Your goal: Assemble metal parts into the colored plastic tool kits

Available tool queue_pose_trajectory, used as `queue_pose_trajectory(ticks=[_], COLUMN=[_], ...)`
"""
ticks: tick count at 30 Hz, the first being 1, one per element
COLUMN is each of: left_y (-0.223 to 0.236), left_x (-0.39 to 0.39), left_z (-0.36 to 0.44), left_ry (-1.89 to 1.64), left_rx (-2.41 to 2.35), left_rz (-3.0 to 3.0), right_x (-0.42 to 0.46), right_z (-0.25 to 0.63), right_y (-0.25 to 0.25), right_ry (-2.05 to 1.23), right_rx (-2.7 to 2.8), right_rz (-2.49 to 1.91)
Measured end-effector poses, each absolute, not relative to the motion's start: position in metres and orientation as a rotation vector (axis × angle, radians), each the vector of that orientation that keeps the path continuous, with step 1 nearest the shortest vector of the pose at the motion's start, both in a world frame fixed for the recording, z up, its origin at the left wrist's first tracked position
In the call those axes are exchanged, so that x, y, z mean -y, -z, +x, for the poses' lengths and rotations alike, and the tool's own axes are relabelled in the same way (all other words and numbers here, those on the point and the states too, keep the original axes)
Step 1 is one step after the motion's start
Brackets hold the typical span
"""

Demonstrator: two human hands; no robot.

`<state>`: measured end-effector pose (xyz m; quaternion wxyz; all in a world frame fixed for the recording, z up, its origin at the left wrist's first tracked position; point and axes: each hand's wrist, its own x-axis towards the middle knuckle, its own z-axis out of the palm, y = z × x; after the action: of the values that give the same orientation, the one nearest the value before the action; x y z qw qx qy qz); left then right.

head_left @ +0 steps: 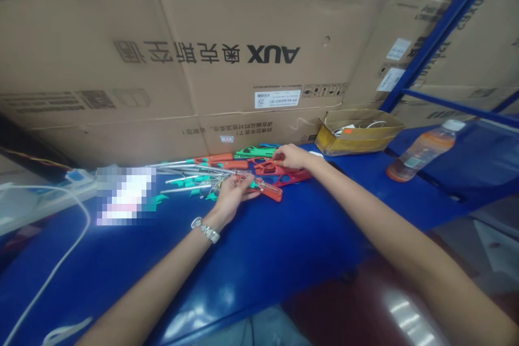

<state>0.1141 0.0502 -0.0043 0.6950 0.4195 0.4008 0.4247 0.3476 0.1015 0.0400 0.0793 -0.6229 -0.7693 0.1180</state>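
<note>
The left hand (234, 194) has its grip wrapped around a lighter (271, 191) at seven o'clock from the right hand (292, 157), whose narrow grip touches orange-red handles (267, 166), though whether it holds one cannot be told. The lighter looks light, stiff and slightly slippery, best held by its handle. Cardboard (203, 5) stands at twelve o'clock behind the glossy blue counter (267, 248).

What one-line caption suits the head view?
Left hand holding an orange-red handle, right hand at the orange-red casings on a blue tabletop.
</note>
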Motion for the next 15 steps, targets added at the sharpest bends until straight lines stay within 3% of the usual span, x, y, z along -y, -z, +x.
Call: queue_pose_trajectory(ticks=[6,15], left_y=[0.005,-0.002], left_x=[-0.051,-0.048], left_z=[0.113,0.109], left_ry=[-1.0,-1.042], left_rx=[-0.894,-0.878], left_rz=[0.843,0.803], right_x=[-0.117,-0.104], right_z=[0.341,0.335], right_y=[-0.041,-0.059], right_ry=[-0.458,-0.351], right_rx=[2.427,2.227], right_rz=[-1.884,-1.803])
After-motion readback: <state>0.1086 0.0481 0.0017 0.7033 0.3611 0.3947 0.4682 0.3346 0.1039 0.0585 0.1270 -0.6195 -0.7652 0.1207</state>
